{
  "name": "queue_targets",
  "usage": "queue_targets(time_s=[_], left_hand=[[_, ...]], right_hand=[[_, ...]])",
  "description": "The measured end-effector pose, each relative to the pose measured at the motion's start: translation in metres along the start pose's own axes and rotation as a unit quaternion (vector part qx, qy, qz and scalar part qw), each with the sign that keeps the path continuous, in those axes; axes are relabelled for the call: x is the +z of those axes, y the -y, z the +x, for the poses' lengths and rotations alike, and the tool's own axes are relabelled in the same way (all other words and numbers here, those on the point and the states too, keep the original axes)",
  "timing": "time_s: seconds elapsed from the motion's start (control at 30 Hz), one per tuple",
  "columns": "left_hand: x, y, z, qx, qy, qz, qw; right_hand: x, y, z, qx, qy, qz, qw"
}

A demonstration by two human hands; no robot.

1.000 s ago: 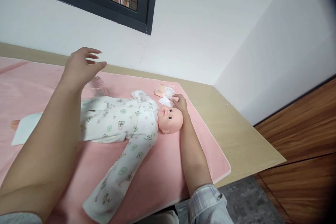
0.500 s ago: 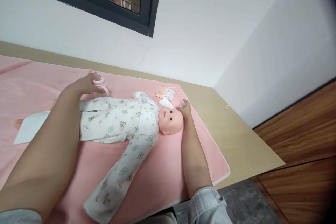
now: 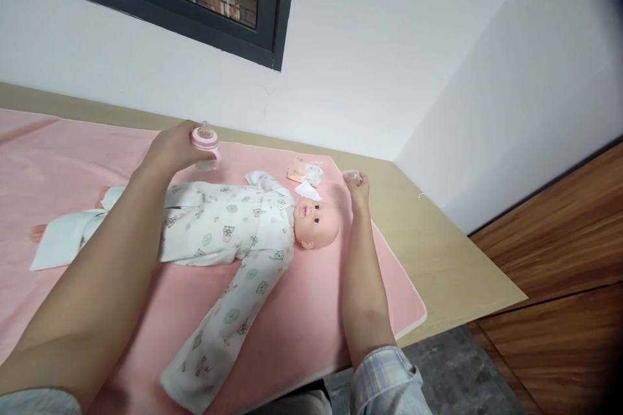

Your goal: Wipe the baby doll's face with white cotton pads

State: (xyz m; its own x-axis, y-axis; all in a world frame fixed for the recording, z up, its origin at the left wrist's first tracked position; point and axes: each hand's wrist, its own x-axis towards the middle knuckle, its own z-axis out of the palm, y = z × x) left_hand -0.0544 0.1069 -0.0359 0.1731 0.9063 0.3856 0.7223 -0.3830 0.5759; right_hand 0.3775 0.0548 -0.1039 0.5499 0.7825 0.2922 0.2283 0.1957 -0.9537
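Note:
A pink baby bottle (image 3: 205, 140) with a clear teat is gripped upright in my left hand (image 3: 176, 148), above the far side of the doll's clothed body. My right hand (image 3: 359, 193) is closed on a small clear cap (image 3: 351, 176), just beyond the doll's head. Between my arms lies a baby doll (image 3: 317, 224) on its back, head to the right. It wears white patterned clothes (image 3: 228, 224) with one long sleeve stretched toward me. My left forearm hides part of its legs.
A pink blanket (image 3: 302, 311) covers much of the wooden table (image 3: 428, 259). Near the doll's head lie a small printed packet (image 3: 305, 172) and a folded white tissue (image 3: 307, 191). White cloth (image 3: 58, 243) lies over the legs. A wall with a dark-framed window (image 3: 278, 13) stands behind.
My left hand has lifted the bottle and moved it right. My right hand has raised the clear cap and shifted slightly right, away from the doll's head. The doll stays in place.

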Motion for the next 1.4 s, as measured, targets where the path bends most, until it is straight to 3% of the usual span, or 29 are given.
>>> queue_targets(time_s=[0.1,0.2,0.3,0.43,0.57,0.83,1.03,1.13,1.23,1.33,1.4], left_hand=[[0.001,-0.048,-0.014,-0.006,-0.036,0.028,0.999],[0.01,-0.085,-0.027,0.058,-0.037,-0.001,0.998],[0.022,-0.115,-0.042,0.123,-0.041,-0.004,0.991],[0.031,-0.146,-0.063,0.173,-0.035,0.067,0.982],[0.03,-0.16,-0.075,0.178,-0.033,0.093,0.979],[0.025,-0.161,-0.078,0.168,-0.027,0.093,0.981],[0.026,-0.164,-0.08,0.177,-0.064,0.1,0.977],[0.024,-0.161,-0.081,0.187,-0.098,0.109,0.971],[0.017,-0.161,-0.087,0.189,-0.103,0.093,0.972],[0.005,-0.169,-0.103,0.194,-0.055,0.066,0.977],[-0.004,-0.181,-0.12,0.221,0.007,0.039,0.974]], right_hand=[[0.0,0.041,-0.004,-0.055,0.022,0.054,0.997],[0.008,0.088,-0.024,-0.186,0.109,0.117,0.97],[0.023,0.128,-0.057,-0.268,0.176,0.11,0.941],[0.041,0.153,-0.093,-0.332,0.225,0.086,0.912],[0.051,0.153,-0.106,-0.344,0.234,0.035,0.908],[0.062,0.146,-0.113,-0.291,0.299,0.01,0.909],[0.065,0.142,-0.111,-0.282,0.275,0.036,0.919],[0.055,0.138,-0.095,-0.279,0.238,0.028,0.93],[0.034,0.126,-0.066,-0.284,0.151,-0.013,0.947],[0.01,0.102,-0.036,-0.253,0.063,-0.08,0.962],[-0.003,0.079,-0.022,-0.215,0.043,-0.116,0.969]])
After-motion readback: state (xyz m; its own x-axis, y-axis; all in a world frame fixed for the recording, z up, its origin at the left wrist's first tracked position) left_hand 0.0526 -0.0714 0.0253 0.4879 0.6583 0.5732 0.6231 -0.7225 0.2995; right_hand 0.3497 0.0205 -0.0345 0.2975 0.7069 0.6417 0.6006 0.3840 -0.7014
